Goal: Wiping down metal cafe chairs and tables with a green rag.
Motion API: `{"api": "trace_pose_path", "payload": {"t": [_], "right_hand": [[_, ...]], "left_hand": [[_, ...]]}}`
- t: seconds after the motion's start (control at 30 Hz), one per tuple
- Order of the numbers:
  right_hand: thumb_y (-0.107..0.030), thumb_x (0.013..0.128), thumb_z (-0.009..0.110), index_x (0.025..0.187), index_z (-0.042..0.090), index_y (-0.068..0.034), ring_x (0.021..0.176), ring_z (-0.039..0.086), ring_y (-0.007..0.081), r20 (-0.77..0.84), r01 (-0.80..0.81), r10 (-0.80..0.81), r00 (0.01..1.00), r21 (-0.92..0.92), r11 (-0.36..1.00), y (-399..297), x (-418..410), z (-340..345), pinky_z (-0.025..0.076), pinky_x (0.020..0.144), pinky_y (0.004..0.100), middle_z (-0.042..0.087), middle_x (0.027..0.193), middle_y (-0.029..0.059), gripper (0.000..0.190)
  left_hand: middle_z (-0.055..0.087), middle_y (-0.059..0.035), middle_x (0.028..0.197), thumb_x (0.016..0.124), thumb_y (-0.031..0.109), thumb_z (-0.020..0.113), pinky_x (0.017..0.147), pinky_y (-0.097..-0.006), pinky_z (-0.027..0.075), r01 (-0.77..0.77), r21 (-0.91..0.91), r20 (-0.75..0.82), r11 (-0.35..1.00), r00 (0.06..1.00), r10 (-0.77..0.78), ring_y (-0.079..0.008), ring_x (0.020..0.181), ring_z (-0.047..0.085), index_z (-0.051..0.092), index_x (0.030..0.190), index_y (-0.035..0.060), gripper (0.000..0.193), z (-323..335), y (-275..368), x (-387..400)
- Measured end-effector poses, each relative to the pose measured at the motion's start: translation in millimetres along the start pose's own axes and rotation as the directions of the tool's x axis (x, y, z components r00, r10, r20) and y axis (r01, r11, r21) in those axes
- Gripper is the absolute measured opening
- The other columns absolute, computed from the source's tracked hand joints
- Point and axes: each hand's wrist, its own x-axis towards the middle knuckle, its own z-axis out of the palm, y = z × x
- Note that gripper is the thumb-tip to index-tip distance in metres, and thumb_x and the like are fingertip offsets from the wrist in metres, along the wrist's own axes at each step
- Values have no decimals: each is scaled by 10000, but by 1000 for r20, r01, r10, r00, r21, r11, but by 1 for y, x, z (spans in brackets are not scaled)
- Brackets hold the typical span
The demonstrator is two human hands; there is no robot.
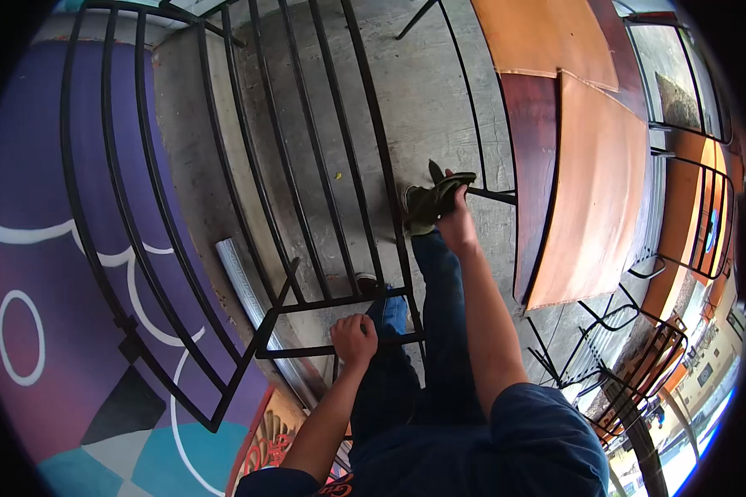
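Note:
My right hand [457, 214] grips a crumpled dark green cloth [438, 197], its fingers partly hidden by the folds. The cloth hangs beside the end of a black metal bench frame [379, 136] with long parallel bars. My left hand [354, 340] is loosely curled above the near end of that frame, close to a black crossbar [348, 304]; nothing shows in it. Whether it touches the frame cannot be told. Below, my legs in blue jeans [441, 292] stand next to the frame, and a dark shoe [365, 282] shows between its bars.
A table with orange covers [587, 205] stands to the right, its thin black leg brace [497, 196] near the cloth. Black metal chairs [597, 348] are beyond it. A painted purple wall [37, 155] and a ribbed metal strip [245, 286] lie to the left.

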Motion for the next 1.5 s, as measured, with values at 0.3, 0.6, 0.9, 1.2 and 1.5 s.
{"api": "trace_pose_path", "payload": {"t": [0.3, 0.6, 0.9, 1.2, 1.5], "right_hand": [[-590, 1083, 328, 1609, 309, -272, 1362, 466, 269, 185, -43, 49, 981, -39, 998, -36, 298, 97, 330, 1135, 529, 478, 1528, 77, 615], [-489, 1025, 596, 1355, 558, -108, 892, 584, 145, 237, 244, -132, 962, -541, 805, -99, 590, 210, 481, 775, 333, 632, 1041, 24, 505], [-610, 799, 791, 1274, 692, -28, 1079, 705, 307, 367, 344, -471, 802, -929, -139, -127, 603, 246, 532, 913, 382, 737, 1157, 209, 758], [-370, 972, 686, 1054, 733, 26, 752, 688, 157, 34, 98, -212, 977, -950, 297, 24, 308, 39, 534, 718, 372, 740, 792, 161, 408], [-658, 933, 612, 1143, 749, -10, 937, 738, 322, -300, -292, -79, 951, -951, 99, 70, 11, -93, 545, 822, 447, 757, 967, 220, 694]], "left_hand": [[707, -63, 825, 852, 206, 643, 836, -452, 454, 181, -9, 165, 983, 970, -177, -279, 863, 650, 691, 780, 121, 122, 3, -4, 12], [710, -48, 802, 813, 220, 656, 836, -464, 467, 291, 43, 335, 956, 897, -288, -286, 841, 660, 701, 768, 140, 103, 6, -9, 18], [717, -38, 846, 820, 221, 651, 867, -458, 463, 336, 39, 365, 941, 872, -327, -277, 900, 665, 705, 790, 146, 97, 6, -8, 22], [698, -29, 841, 838, 203, 650, 835, -440, 461, 220, -52, 160, 974, 965, -209, -261, 876, 646, 695, 788, 140, 93, 1, -6, 16], [677, -61, 810, 863, 219, 644, 813, -453, 455, 57, -92, -130, 994, 989, -68, -288, 867, 635, 649, 760, 118, 144, -3, -9, -2]]}}
